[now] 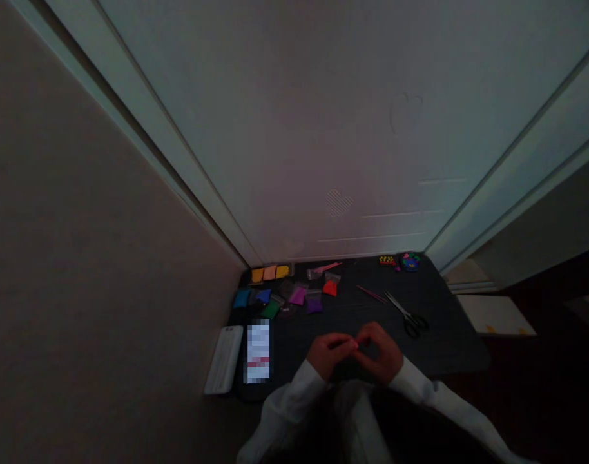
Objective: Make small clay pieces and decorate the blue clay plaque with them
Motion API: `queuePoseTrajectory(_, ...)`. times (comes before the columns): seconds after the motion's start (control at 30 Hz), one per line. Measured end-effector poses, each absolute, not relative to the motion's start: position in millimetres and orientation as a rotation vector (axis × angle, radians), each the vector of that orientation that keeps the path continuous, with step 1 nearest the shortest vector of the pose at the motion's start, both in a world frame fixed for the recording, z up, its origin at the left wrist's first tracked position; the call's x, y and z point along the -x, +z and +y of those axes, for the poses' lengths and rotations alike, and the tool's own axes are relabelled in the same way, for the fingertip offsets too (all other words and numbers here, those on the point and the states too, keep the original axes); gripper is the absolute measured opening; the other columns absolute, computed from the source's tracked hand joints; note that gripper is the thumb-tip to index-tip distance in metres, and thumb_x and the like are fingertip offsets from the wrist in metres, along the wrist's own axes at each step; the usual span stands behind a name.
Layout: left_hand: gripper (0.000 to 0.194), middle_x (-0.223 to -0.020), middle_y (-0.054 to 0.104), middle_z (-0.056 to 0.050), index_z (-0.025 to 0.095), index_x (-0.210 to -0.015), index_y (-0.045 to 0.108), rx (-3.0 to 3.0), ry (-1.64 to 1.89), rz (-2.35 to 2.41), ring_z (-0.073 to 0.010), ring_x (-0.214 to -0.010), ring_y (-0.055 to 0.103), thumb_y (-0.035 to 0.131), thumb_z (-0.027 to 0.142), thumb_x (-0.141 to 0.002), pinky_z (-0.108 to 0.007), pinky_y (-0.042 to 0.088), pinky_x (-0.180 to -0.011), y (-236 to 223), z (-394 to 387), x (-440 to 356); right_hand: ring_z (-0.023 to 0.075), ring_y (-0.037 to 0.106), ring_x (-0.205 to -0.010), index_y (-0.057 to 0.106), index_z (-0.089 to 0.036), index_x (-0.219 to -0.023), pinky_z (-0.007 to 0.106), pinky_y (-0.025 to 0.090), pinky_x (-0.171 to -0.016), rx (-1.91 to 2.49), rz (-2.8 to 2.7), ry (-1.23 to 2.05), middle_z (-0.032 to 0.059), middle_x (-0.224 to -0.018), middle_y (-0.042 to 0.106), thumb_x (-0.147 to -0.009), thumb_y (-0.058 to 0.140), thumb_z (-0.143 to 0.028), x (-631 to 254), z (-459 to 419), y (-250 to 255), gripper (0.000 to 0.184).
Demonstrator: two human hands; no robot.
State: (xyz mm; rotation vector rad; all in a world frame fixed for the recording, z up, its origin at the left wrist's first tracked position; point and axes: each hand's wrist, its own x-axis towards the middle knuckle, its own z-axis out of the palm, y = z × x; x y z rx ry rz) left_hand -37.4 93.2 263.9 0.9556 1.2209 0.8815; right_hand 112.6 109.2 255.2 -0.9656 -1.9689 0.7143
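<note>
My left hand (329, 353) and my right hand (380, 354) meet fingertip to fingertip over the near edge of the dark table. Both are closed in a pinch. Between the fingertips shows a tiny pinkish-red piece (355, 345); its kind is too small and dim to make out. Scissors (405, 314) with black handles lie beyond my right hand, beside a thin pink stick-like tool (372, 294). Past my left hand are small bags with purple (314, 304), magenta (298, 296), red (330, 287) and green (270, 309) contents.
A lit, blurred phone screen (258, 351) and a white slab-like object (223, 359) are at the table's left. Yellow and peach packets (270, 273) line the back, with blue bags (242, 298) nearer. A multicoloured round object (410, 261) sits back right. A white panel (333, 129) rises behind.
</note>
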Motion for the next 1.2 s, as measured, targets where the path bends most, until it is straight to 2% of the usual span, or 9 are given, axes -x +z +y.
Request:
queuePoseTrajectory(0.53,0.015,-0.066,0.065,-0.003,0.015,-0.066,0.066,-0.948,0.982,1.232,-0.0147,-0.065,0.056,0.06,0.028,-0.064,-0.024,0.041,-0.065,262,96,36,0.0137,0.049,-0.064,0.054,-0.019,-0.079,0.028,0.043,-0.058,0.95,-1.998,0.748,0.0032,-0.068,0.055,-0.071,0.055,-0.022,-113,110,257,0.008)
queuePoseTrajectory(0.97,0.018,-0.065,0.067,-0.003,0.016,-0.067,0.065,-0.967,1.042,1.343,-0.0151,-0.061,0.059,0.065,0.032,-0.06,-0.024,0.043,-0.058,268,94,38,0.0133,0.054,-0.061,0.061,-0.019,-0.08,0.027,0.046,-0.057,1.041,-1.953,0.798,0.0038,-0.066,0.059,-0.074,0.053,-0.025,-117,114,259,0.012)
queuePoseTrajectory(1.2,0.019,-0.079,0.068,-0.004,0.018,-0.075,0.067,-1.09,1.003,1.279,-0.0174,-0.076,0.06,0.056,0.032,-0.07,-0.026,0.043,-0.072,275,93,38,0.014,0.057,-0.065,0.061,-0.019,-0.081,0.028,0.047,-0.06,1.082,-1.964,0.834,0.0049,-0.071,0.062,-0.077,0.048,-0.024,-120,116,258,0.015)
